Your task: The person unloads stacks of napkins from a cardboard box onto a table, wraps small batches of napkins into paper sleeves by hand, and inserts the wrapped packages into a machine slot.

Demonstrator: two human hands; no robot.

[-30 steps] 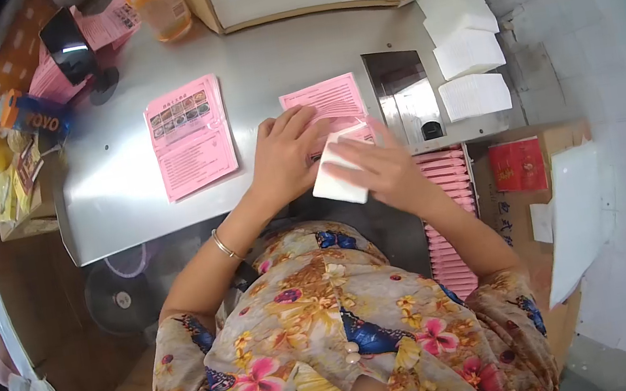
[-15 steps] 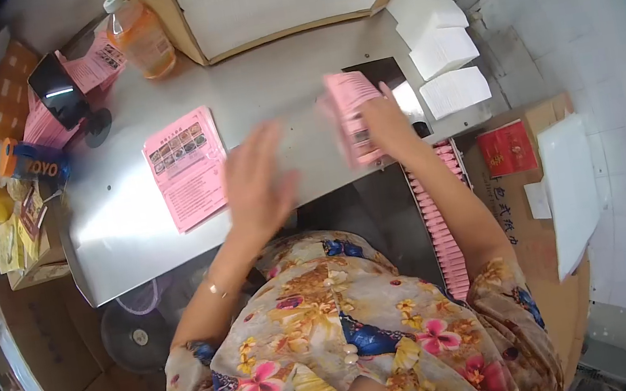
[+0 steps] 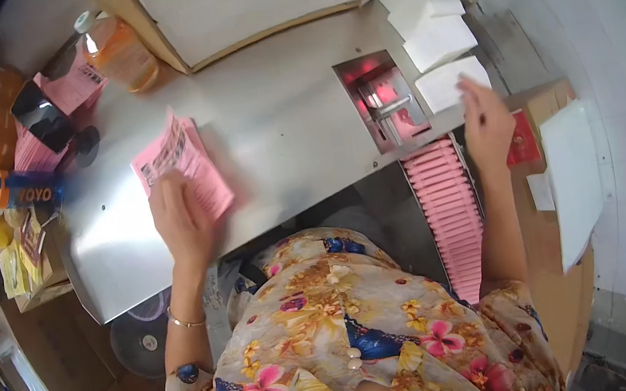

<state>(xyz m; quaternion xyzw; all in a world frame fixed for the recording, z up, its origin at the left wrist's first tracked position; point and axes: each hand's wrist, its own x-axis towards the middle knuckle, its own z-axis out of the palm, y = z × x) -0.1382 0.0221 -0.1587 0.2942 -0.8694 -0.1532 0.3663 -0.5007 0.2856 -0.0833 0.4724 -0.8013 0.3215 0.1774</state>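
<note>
My left hand (image 3: 184, 216) is closed on the top pink printed sheet (image 3: 198, 168), which bends up from the pink stack (image 3: 149, 157) on the counter. Its thumb side is partly hidden. Over on the right, my right hand (image 3: 489, 127) has its fingers curled together at the near edge of a white folded paper stack (image 3: 453, 85). Whether a piece is pinched between the fingertips cannot be seen. Left of that hand, a rectangular slot (image 3: 384, 102) in the counter shows a metal bar and pink paper inside.
Below the slot runs a tray of pink folded packets (image 3: 447, 215) in a row. More white stacks (image 3: 436, 41) stand behind. An orange drink bottle (image 3: 118, 53), a phone on a stand (image 3: 42, 115) and a blue YOYO can (image 3: 34, 190) line the left. A red card (image 3: 521, 138) lies right.
My left hand has moved left onto the pink stack and bent up its top sheet. My right hand has let go of the folded pink sheet at the slot and moved right to the white stack.
</note>
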